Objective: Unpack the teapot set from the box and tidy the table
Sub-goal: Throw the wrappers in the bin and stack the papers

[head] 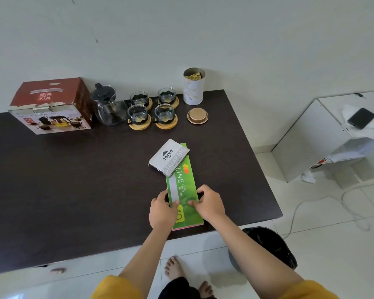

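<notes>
A red box (50, 104) is sitting at the far left of the dark table (73, 180), against the wall, its flaps closed and a picture of the tea set showing on its front. Just to its right a glass teapot (107, 106) with a black lid is standing upright, close beside the box. Next come four glass cups (152, 106), each resting on its own round wooden coaster, grouped two by two. Right of the cups a white canister (193, 86) is standing open near the wall, with its gold lid (197, 115) lying on the table just in front of it. Nearer the person, a long green pad (185, 190) is lying on the table near its front edge, and a grey stamp-pad case (169, 157) is resting tilted across its far end. The left hand (162, 210) is gripping the pad's left edge, fingers curled round it and thumb on top; the right hand (209, 202) is gripping the right edge in the same way. Beyond the table's right end a white cabinet (311, 137) is standing on the tiled floor, with a dark phone (361, 118) lying on top of it.
</notes>
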